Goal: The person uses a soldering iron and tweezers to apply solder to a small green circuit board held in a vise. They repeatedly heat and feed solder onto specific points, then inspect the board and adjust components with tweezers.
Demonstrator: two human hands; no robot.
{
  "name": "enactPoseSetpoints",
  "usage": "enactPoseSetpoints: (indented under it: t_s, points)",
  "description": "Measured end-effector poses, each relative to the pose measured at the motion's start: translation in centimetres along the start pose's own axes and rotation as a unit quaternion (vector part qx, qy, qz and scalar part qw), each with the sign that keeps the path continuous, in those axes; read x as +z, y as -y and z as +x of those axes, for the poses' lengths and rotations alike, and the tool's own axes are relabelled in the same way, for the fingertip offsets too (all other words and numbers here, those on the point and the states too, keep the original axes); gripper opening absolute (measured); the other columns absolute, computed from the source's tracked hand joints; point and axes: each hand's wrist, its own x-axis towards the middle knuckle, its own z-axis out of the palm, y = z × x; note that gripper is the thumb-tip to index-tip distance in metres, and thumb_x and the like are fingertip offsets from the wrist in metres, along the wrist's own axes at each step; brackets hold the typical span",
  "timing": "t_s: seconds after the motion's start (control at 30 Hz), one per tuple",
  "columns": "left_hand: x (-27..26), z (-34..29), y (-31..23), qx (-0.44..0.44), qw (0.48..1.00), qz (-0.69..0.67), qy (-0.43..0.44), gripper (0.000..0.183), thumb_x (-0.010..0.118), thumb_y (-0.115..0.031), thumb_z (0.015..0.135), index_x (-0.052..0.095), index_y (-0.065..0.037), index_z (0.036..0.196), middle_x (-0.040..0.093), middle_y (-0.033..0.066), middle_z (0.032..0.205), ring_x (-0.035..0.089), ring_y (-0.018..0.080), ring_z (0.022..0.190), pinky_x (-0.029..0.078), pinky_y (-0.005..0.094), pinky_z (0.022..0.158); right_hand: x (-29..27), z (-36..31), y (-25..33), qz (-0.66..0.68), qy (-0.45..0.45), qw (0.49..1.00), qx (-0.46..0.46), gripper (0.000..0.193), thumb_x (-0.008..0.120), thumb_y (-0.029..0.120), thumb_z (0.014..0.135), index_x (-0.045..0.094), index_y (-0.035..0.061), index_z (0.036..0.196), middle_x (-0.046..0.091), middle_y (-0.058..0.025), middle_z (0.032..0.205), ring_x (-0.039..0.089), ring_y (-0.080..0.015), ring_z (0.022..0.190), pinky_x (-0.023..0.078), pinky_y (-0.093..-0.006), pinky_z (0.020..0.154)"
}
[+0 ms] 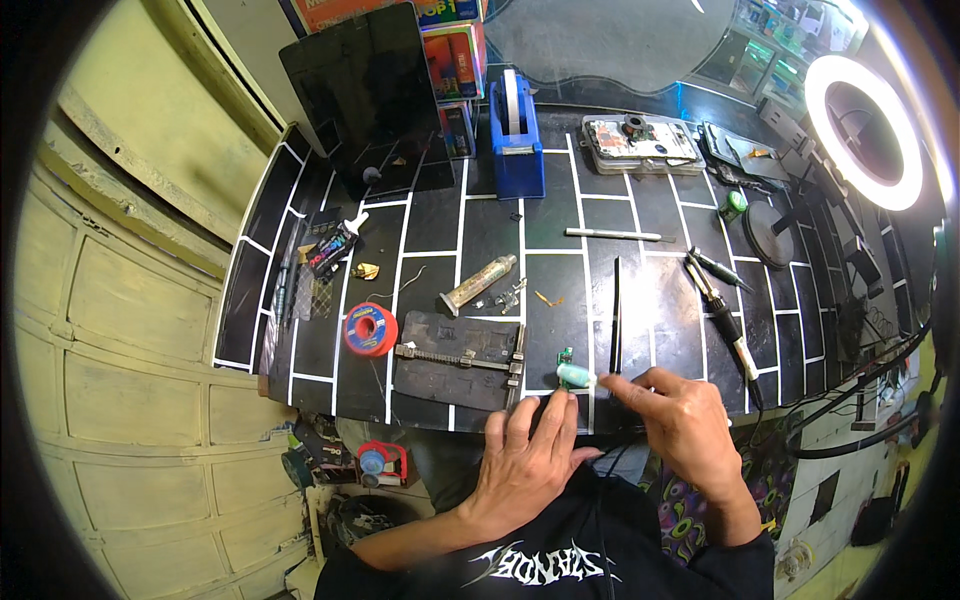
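At the table's near edge, a small green circuit board (565,356) lies partly hidden under my left hand (528,448). My left fingers are stretched forward, and their tips hold the board's near end down. My right hand (680,415) is closed in a pinch around a small brush-like tool with a blurred pale teal head (574,376). This head rests over the board, just ahead of my left fingertips. Its exact kind is hard to make out. Left of my hands is a dark board holder (455,362) with a metal clamp bar.
A solder spool (371,329), a metal tube (480,285) and loose scraps lie to the left. Black tweezers (616,315), a soldering iron (728,325) and a ring lamp (825,110) are right. Farther back stand a blue tape dispenser (518,165) and a dark screen (365,100).
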Motion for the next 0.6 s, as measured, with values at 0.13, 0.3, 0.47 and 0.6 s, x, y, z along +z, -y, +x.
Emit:
enactPoseSetpoints:
  t_s: [0.13,0.3,0.47,0.6]
  points:
    - [0.3,0.1,0.0,-0.009,1.0,0.001,-0.001,0.064,0.073,-0.048,0.086,0.065,0.001,0.126,0.054,0.0088,0.135,0.039,0.0295,0.119,0.033,0.0459,0.094,0.0,0.2,0.0,-0.01,0.01,1.0,0.002,0.051,0.063,0.002,0.081,0.07,0.0208,0.128,0.065,-0.0081,0.081,0.065,-0.0308,0.059,0.053,-0.0429,0.055]
    - [0.5,0.2,-0.3,-0.014,1.0,0.001,0.0,0.064,0.073,-0.048,0.086,0.065,0.001,0.126,0.055,0.009,0.135,0.039,0.0304,0.119,0.033,0.0463,0.094,0.0,0.1,-0.4,0.008,0.024,1.0,-0.007,0.051,0.063,0.003,0.081,0.071,0.0206,0.128,0.065,-0.0086,0.081,0.065,-0.0315,0.059,0.052,-0.0432,0.055]
    - [0.5,0.0,-0.7,-0.008,1.0,0.007,-0.004,0.064,0.073,-0.047,0.086,0.065,0.001,0.126,0.055,0.0095,0.137,0.038,0.0314,0.119,0.034,0.0471,0.094,0.1,-0.2,-1.2,0.053,0.054,0.997,-0.025,0.049,0.064,0.003,0.082,0.071,0.0202,0.127,0.065,-0.0093,0.081,0.065,-0.0318,0.059,0.052,-0.0433,0.055]
    - [0.3,-0.3,-1.0,-0.006,1.0,0.023,-0.008,0.064,0.072,-0.048,0.087,0.065,0.001,0.127,0.054,0.0099,0.139,0.038,0.0317,0.12,0.033,0.0477,0.095,-0.4,-0.4,-0.1,0.015,0.027,1.0,0.001,0.047,0.063,0.003,0.082,0.072,0.0198,0.126,0.065,-0.0097,0.079,0.065,-0.0318,0.059,0.052,-0.0433,0.055]
